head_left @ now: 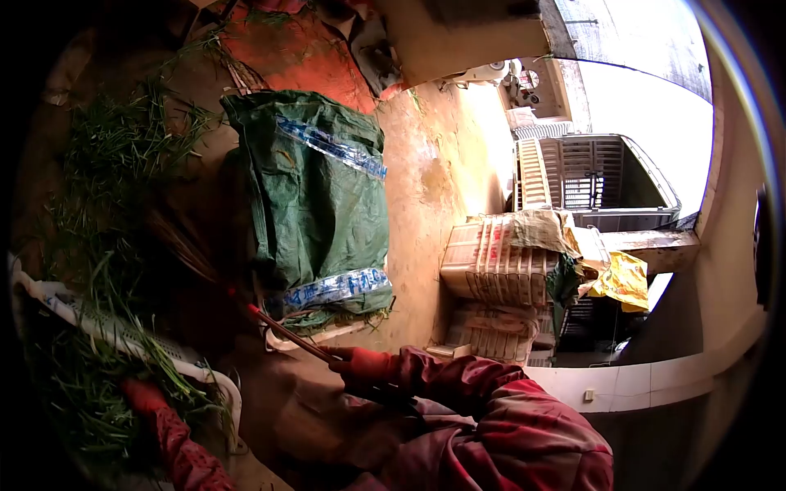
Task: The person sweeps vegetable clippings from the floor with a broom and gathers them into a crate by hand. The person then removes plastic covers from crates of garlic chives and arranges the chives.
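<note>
The view is turned sideways. My right hand (360, 366), in a red glove or cuff, is closed round the thin reddish handle of a broom (286, 329). Its dark bristles fan out toward loose green grass (123, 155) on the floor. At lower left, my left hand (141, 396) reaches into more cut grass (78, 385), and its fingers are hidden there. Beside it runs the rim of a white perforated plastic container (123, 334), with grass blades over it. A green woven sack (327, 204) with blue-and-white printed bands stands past the broom.
An orange-red sheet (295, 61) lies beyond the sack. Stacked slatted crates (491, 258) stand at right, with a yellow bag (624, 282) by them. Behind is a slatted truck bed (598, 172). A white wall edge (630, 385) runs along the lower right.
</note>
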A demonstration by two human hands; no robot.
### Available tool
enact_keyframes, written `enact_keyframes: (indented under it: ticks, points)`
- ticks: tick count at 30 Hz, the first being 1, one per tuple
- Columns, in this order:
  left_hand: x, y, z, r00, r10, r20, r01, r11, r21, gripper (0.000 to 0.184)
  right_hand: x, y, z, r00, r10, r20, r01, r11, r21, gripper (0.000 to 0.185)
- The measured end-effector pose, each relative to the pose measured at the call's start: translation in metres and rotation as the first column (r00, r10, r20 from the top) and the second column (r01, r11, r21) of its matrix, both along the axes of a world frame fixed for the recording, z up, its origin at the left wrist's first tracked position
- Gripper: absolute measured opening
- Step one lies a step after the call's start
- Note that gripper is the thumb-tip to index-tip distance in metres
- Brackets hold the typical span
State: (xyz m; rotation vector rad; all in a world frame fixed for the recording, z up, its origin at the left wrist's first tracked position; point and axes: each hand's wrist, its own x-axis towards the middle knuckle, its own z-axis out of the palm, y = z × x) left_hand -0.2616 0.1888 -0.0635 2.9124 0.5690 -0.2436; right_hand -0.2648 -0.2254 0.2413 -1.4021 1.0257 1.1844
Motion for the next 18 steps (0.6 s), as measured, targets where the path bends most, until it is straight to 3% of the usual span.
enact_keyframes:
  ticks: [1, 3, 6, 7, 11, 15, 16, 18]
  points:
    - [-0.021, -0.004, -0.020, 0.977, -0.028, -0.210, 0.029, 1.000, 0.005, 0.054, 0.006, 0.004, 0.004, 0.999, 0.050, -0.008, -0.051, 0.997, -0.054, 0.049]
    - [-0.063, -0.007, -0.056, 0.892, -0.050, -0.449, 0.004, 0.995, -0.104, 0.055, 0.021, 0.014, 0.008, 0.988, 0.149, -0.040, -0.154, 0.976, -0.154, 0.048]
    - [-0.107, -0.023, -0.086, 0.775, -0.057, -0.630, -0.123, 0.963, -0.239, 0.057, 0.029, 0.021, 0.008, 0.968, 0.214, -0.132, -0.237, 0.953, -0.190, 0.046]
    - [-0.117, -0.026, -0.092, 0.746, -0.057, -0.664, -0.166, 0.949, -0.269, 0.057, 0.025, 0.019, 0.004, 0.978, 0.168, -0.126, -0.185, 0.973, -0.137, 0.047]
    - [-0.138, -0.041, -0.100, 0.677, -0.033, -0.735, -0.370, 0.849, -0.378, 0.060, 0.029, 0.021, 0.000, 0.981, 0.163, -0.110, -0.179, 0.972, -0.155, 0.047]
    - [-0.153, -0.035, -0.073, 0.662, -0.007, -0.749, -0.563, 0.655, -0.504, 0.062, 0.009, 0.009, 0.001, 0.972, 0.224, -0.066, -0.233, 0.943, -0.238, 0.045]
    - [-0.161, -0.034, -0.058, 0.697, -0.002, -0.717, -0.567, 0.611, -0.553, 0.062, 0.006, 0.009, 0.007, 0.964, 0.260, -0.050, -0.264, 0.924, -0.278, 0.045]
    - [-0.167, -0.033, -0.003, 0.857, 0.012, -0.515, -0.384, 0.681, -0.623, 0.065, 0.007, 0.006, 0.030, 0.957, 0.289, -0.028, -0.284, 0.913, -0.292, 0.046]
